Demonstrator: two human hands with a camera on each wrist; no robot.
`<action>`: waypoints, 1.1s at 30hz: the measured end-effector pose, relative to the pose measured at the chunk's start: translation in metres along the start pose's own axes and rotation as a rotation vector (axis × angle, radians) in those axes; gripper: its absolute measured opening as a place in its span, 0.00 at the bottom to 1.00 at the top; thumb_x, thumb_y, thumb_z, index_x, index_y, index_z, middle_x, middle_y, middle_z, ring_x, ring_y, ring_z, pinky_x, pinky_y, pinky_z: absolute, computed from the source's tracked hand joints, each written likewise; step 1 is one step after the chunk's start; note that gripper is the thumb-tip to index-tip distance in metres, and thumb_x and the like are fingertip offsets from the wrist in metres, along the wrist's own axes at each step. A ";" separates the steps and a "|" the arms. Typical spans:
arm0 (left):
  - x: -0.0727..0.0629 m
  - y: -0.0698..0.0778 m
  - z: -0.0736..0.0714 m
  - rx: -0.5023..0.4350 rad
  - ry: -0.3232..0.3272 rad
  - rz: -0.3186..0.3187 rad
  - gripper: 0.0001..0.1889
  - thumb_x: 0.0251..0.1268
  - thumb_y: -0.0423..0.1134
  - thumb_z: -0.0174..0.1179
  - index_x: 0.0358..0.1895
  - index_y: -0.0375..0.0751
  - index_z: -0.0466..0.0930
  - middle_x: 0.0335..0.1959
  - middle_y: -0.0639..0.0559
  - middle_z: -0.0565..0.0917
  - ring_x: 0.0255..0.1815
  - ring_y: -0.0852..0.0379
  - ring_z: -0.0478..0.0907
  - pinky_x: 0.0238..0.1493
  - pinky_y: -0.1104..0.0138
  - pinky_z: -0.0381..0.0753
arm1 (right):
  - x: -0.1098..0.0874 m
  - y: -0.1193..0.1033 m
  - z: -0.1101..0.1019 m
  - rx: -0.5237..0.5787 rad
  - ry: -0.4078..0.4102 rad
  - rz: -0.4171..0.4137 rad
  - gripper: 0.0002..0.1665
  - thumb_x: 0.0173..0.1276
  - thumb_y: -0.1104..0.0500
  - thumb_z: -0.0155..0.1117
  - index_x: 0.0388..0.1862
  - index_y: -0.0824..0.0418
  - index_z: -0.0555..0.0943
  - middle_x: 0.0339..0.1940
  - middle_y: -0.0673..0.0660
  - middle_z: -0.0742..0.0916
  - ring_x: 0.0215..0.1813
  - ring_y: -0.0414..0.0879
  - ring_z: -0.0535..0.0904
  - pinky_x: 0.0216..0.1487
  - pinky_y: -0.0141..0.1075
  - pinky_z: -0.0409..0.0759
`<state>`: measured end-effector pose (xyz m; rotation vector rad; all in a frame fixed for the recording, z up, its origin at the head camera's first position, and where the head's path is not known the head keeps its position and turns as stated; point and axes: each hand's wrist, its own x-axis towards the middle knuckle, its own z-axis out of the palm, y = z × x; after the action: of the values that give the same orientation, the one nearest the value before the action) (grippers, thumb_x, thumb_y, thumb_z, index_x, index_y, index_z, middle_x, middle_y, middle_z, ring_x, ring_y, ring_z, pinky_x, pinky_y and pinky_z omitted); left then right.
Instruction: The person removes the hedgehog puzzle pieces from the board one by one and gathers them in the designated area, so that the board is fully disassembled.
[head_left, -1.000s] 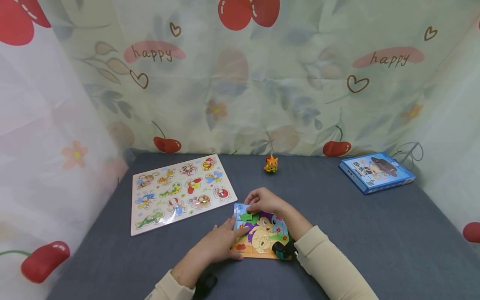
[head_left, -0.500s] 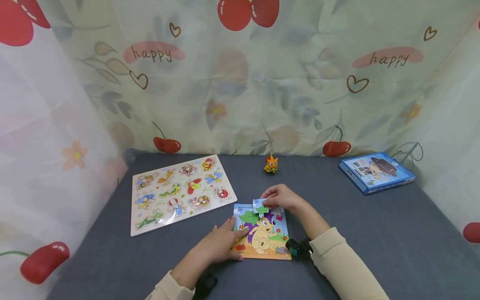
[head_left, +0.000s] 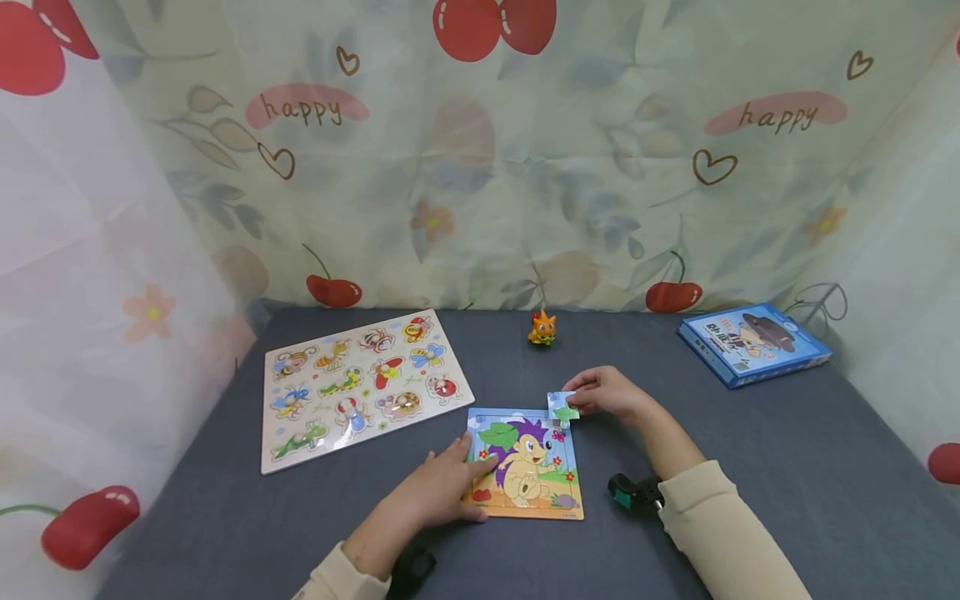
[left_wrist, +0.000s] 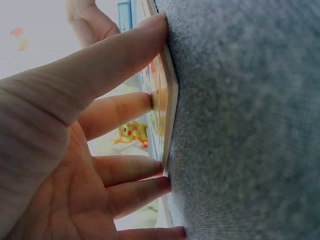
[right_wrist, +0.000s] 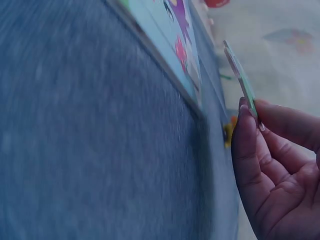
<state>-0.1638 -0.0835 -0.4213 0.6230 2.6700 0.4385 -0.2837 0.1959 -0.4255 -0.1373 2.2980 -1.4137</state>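
Note:
A hedgehog jigsaw puzzle [head_left: 525, 479] in a square frame lies flat on the table in the head view. My left hand [head_left: 442, 483] rests on its left side, fingers spread and fairly straight. In the left wrist view the thumb and fingers touch the edge and face of the puzzle board [left_wrist: 170, 95]. My right hand [head_left: 611, 392] pinches a pale blue puzzle piece [head_left: 561, 406] with a green leaf on it, just beyond the board's upper right corner. Seen edge-on in the right wrist view, that puzzle piece [right_wrist: 242, 82] is held up between thumb and fingertips, apart from the board.
A larger insect peg puzzle [head_left: 363, 387] lies to the left. A small orange toy figure [head_left: 542, 327] stands behind, near the curtain [head_left: 480, 208]. At the right back is a blue box [head_left: 753, 343]. Dark grey cloth covers the table [head_left: 750, 450].
My right hand has lifted the leaf puzzle piece from the board's upper left and carried it right, past the upper right corner. My left hand stays in place.

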 end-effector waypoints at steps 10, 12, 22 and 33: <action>0.000 -0.001 0.000 -0.004 -0.008 -0.006 0.36 0.50 0.53 0.67 0.66 0.55 0.68 0.72 0.37 0.57 0.73 0.40 0.54 0.65 0.40 0.59 | -0.012 0.019 -0.023 -0.018 0.003 0.023 0.17 0.64 0.59 0.62 0.47 0.70 0.79 0.30 0.49 0.85 0.32 0.40 0.79 0.38 0.32 0.80; 0.000 -0.001 0.000 -0.007 -0.011 -0.010 0.36 0.50 0.53 0.68 0.66 0.55 0.68 0.72 0.37 0.57 0.73 0.40 0.54 0.65 0.40 0.59 | -0.014 0.022 -0.027 -0.028 0.003 0.022 0.17 0.64 0.58 0.62 0.47 0.70 0.79 0.30 0.49 0.85 0.33 0.40 0.79 0.38 0.32 0.80; 0.000 -0.001 0.000 -0.013 -0.006 -0.008 0.36 0.50 0.53 0.68 0.66 0.54 0.68 0.72 0.36 0.56 0.73 0.39 0.54 0.65 0.39 0.59 | -0.026 0.033 -0.043 -0.036 0.005 0.022 0.19 0.64 0.57 0.63 0.47 0.71 0.79 0.29 0.47 0.85 0.32 0.38 0.78 0.37 0.31 0.80; -0.001 -0.002 0.001 -0.008 0.005 0.009 0.36 0.51 0.53 0.67 0.66 0.53 0.67 0.72 0.35 0.56 0.73 0.40 0.53 0.65 0.39 0.58 | -0.031 0.044 -0.050 -0.016 -0.043 0.017 0.17 0.65 0.59 0.62 0.46 0.72 0.79 0.29 0.46 0.85 0.31 0.36 0.78 0.34 0.30 0.81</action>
<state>-0.1631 -0.0853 -0.4224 0.6320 2.6698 0.4531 -0.2705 0.2672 -0.4348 -0.1518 2.2703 -1.3718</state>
